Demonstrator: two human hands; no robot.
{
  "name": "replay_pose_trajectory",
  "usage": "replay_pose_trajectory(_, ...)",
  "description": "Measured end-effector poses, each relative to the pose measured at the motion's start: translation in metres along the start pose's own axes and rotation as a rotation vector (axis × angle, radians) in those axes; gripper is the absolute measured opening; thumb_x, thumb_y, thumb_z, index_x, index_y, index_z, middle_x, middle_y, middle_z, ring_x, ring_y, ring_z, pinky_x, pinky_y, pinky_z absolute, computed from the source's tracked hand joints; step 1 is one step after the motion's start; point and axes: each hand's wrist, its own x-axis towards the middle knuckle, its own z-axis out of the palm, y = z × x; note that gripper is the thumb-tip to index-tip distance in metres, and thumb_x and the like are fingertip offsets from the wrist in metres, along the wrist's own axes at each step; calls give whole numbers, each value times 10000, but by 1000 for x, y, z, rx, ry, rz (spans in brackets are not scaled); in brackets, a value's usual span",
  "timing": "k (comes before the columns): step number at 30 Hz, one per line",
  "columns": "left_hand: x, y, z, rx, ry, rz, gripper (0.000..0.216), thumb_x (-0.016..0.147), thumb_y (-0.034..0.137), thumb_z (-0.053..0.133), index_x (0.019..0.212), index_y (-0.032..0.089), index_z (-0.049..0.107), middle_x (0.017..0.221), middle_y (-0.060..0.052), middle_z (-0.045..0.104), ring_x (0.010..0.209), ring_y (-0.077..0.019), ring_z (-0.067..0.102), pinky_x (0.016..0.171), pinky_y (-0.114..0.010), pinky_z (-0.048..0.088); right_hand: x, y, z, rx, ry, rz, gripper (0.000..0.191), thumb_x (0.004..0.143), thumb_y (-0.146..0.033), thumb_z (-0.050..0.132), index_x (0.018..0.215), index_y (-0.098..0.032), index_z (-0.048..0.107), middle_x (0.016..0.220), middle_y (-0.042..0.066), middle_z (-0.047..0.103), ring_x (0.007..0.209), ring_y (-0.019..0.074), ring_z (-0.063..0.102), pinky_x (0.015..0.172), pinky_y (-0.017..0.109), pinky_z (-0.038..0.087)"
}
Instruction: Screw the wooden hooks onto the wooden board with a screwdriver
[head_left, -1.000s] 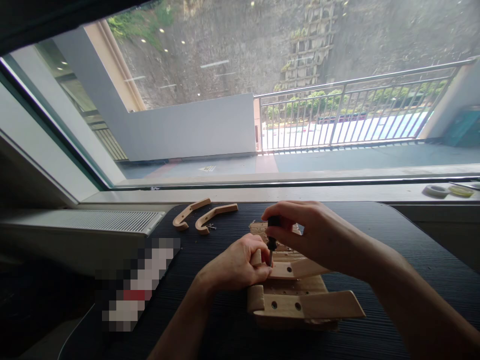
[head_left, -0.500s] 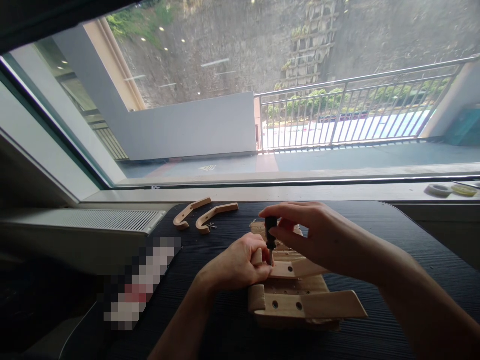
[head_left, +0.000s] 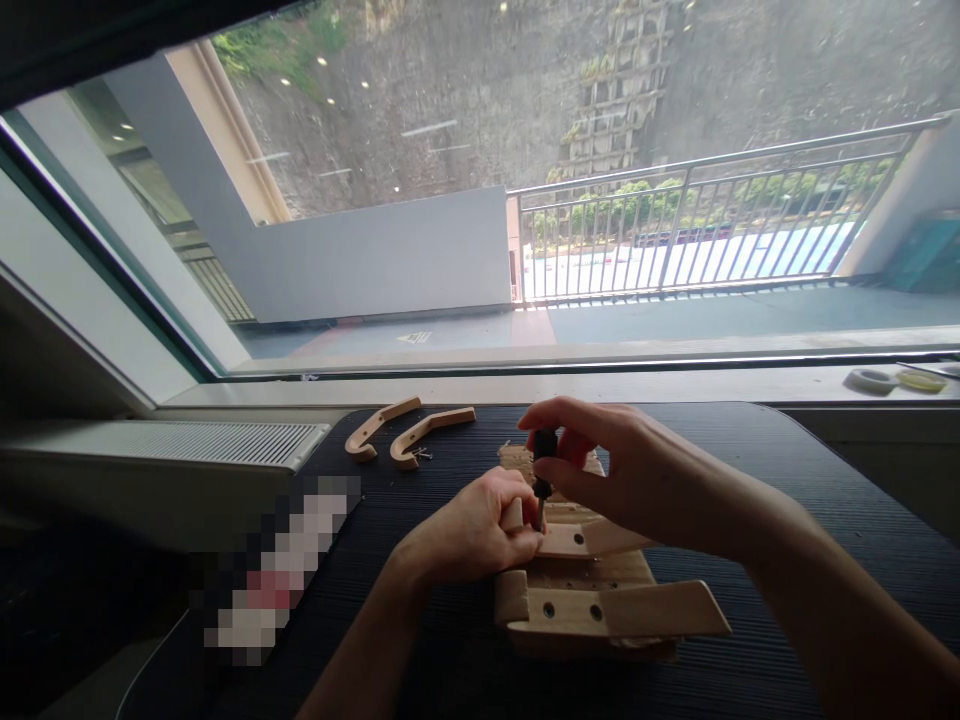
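My right hand [head_left: 600,450] is closed around the black handle of a screwdriver [head_left: 545,462], its shaft pointing down at a wooden hook [head_left: 562,540]. My left hand [head_left: 487,525] pinches the curled end of that same hook, fingers close to the screwdriver's tip. The tip itself is hidden by my left fingers. Beneath the hook lies a rough wooden board [head_left: 626,570]. A second wooden hook [head_left: 615,611], with two dark screw holes or screw heads, sits across the board's near end.
Two loose wooden hooks [head_left: 431,428] [head_left: 379,422] lie on the dark table [head_left: 450,610] at the back left, small screws [head_left: 424,454] beside one. A pixelated strip [head_left: 285,570] is at the left edge. Tape rolls [head_left: 871,380] rest on the windowsill.
The screwdriver's handle tilts slightly further right, and my right hand's fingers have shifted around it. My left hand keeps its place on the hook.
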Motion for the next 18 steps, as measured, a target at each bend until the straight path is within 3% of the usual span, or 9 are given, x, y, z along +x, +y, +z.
replay_pose_trajectory(7, -1, 3, -2, 20, -20, -35, 125, 736, 222, 590, 838, 165, 635, 665, 33, 485, 598, -98, 430, 570, -211, 357, -1, -1, -2, -1, -17, 20, 176, 878, -235, 535, 1033, -261, 613, 755, -54, 631, 644, 87, 559, 591, 206, 405)
replay_pose_trajectory(18, -1, 2, -1, 21, -7, -37, 88, 733, 189, 577, 805, 165, 622, 742, 7, 562, 665, -113, 488, 593, -207, 388, 2, 2, 1, -64, 37, -16, 159, 850, -333, 600, 954, -214, 584, 718, -39, 614, 597, 90, 528, 553, 209, 391)
